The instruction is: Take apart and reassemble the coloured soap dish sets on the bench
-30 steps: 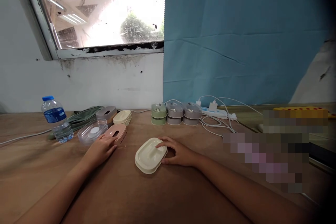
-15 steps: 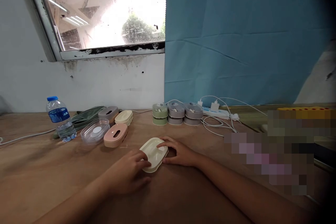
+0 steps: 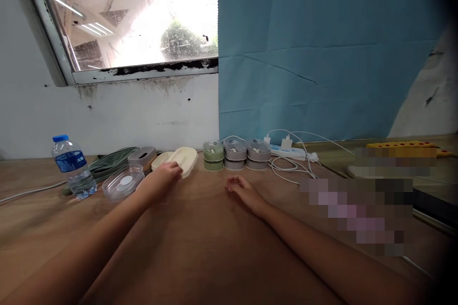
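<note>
My left hand (image 3: 171, 174) grips the near left edge of a cream plastic divided tray (image 3: 186, 159), which is tilted and held up off the table. Just left of and partly behind it lies a stack of similar cream trays (image 3: 160, 158). My right hand (image 3: 246, 194) rests on the table with its fingers loosely bent and apart, holding nothing. A clear plastic lid (image 3: 123, 183) lies to the left of my left wrist. My left hand and forearm hide the pink box.
Green (image 3: 213, 156) and grey two-tier lunch boxes (image 3: 234, 154) stand by the wall. Right of them are a power strip (image 3: 288, 151) and white cables (image 3: 286, 166). A water bottle (image 3: 73, 167), a green pouch (image 3: 113, 164) and a grey slotted box (image 3: 141, 155) stand at left.
My left hand has lifted the cream tray from the table centre and carried it back and left to the stack. My right hand has let go of it and come to rest nearby.
</note>
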A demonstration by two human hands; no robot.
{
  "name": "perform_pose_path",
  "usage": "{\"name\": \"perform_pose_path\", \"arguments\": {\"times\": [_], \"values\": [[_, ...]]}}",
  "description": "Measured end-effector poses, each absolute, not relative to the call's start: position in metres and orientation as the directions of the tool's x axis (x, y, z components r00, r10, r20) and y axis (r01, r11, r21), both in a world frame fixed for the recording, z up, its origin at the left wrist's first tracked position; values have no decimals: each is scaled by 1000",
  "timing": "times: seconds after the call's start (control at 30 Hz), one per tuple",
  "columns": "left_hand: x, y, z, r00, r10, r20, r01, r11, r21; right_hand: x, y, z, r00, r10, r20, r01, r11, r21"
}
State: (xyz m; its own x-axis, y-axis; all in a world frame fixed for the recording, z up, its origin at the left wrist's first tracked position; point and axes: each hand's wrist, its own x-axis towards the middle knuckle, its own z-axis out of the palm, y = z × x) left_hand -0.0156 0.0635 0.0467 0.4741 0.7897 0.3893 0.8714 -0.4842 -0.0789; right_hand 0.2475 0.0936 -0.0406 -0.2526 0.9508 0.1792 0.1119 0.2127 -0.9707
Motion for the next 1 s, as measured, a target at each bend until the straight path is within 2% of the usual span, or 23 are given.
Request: {"name": "perform_pose_path", "arguments": {"times": [0.23,0.47,0.6,0.7,0.83,1.0], "values": [[-65,146,49,262,888,378,963,-266,-41,245,82,-32,-390,909,146,138,215,-967],[-81,164,31,171,937,304,985,-167,-39,247,87,-32,-427,891,156,16,181,-983],[-83,163,29,140,956,257,990,-138,-27,251,90,-36,-400,899,177,-55,169,-984],[-75,163,30,108,955,276,994,-113,2,254,94,-41,-342,925,165,-80,147,-986],[-36,166,33,105,933,345,985,-145,93,254,101,-45,-268,953,140,-103,116,-988],[43,181,22,136,900,414,914,-275,299,252,103,-46,-204,970,131,-151,101,-983]]}}
